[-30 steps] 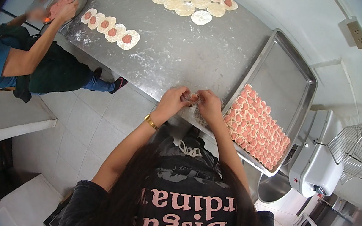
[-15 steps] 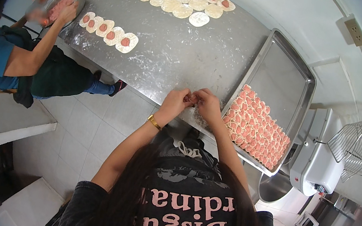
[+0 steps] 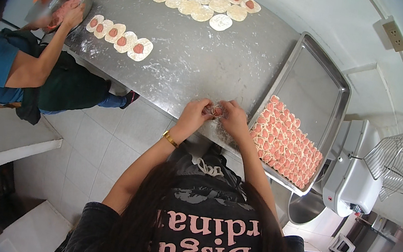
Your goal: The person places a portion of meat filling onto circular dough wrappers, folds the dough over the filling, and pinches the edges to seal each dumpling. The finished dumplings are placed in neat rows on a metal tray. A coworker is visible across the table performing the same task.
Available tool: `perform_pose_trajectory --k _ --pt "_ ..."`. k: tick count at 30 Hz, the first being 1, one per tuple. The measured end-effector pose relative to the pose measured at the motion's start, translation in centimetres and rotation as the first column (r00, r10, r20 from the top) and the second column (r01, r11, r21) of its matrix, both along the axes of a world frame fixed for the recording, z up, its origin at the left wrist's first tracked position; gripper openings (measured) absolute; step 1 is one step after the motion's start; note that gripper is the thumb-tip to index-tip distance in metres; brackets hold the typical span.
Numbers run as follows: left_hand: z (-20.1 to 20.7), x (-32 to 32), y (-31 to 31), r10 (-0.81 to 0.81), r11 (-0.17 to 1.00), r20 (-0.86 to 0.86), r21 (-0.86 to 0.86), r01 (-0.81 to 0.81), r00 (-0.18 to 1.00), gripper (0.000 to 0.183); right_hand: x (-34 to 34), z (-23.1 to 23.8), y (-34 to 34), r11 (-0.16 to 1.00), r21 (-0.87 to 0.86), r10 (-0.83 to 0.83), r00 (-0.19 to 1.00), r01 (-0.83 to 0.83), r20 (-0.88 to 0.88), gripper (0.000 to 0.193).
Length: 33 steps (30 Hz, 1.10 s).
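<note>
Over the near edge of the floured steel table [image 3: 184, 62], my left hand [image 3: 196, 115] and my right hand [image 3: 234, 117] meet around one small dumpling [image 3: 217, 111]. Its pink meat filling shows at the top, inside a pale gathered wrapper. Fingers of both hands are closed on its sides. Just right of my right hand, a large metal tray [image 3: 320, 52] lies tilted on the table, its nearer half packed with rows of open-topped meat dumplings [image 3: 286, 143]. To the left, a short row of flat round wrappers [image 3: 138, 49] carries a dab of meat on each.
More wrappers [image 3: 190, 6] lie in rows at the table's far side, the farthest row topped with meat. At left, a co-worker [image 3: 24, 67] reaches into a metal bowl [image 3: 87, 4] of ground meat. A white mixer [image 3: 355, 168] and a wire guard [image 3: 398, 159] stand right of the tray.
The dumpling has turned between my fingers, and its meat top now shows more plainly. My hands stay in nearly the same place. The co-worker's hands have shifted slightly at the bowl.
</note>
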<state>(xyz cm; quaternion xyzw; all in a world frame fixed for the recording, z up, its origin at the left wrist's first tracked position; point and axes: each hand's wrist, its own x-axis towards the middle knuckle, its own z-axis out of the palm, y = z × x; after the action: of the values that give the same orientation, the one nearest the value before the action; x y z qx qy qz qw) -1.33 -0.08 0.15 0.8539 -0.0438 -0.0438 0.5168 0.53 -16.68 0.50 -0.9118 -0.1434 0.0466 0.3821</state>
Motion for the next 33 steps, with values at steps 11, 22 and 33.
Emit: perform_pose_trajectory --k 11,22,33 --pt "0.0 0.3 0.2 -0.089 0.995 0.168 0.047 0.082 0.982 0.023 0.3 0.2 0.1 0.992 -0.112 -0.053 0.998 0.056 0.035 0.034" --pt "-0.1 0.6 0.0 -0.107 0.991 0.141 0.097 0.094 0.984 0.027 -0.1 0.6 1.0 0.989 -0.068 -0.122 0.988 0.129 0.095 0.024" --pt "-0.3 0.5 -0.3 -0.067 0.994 0.077 0.088 0.06 0.995 0.018 -0.3 -0.2 1.2 0.992 0.108 -0.076 0.993 0.066 0.092 0.031"
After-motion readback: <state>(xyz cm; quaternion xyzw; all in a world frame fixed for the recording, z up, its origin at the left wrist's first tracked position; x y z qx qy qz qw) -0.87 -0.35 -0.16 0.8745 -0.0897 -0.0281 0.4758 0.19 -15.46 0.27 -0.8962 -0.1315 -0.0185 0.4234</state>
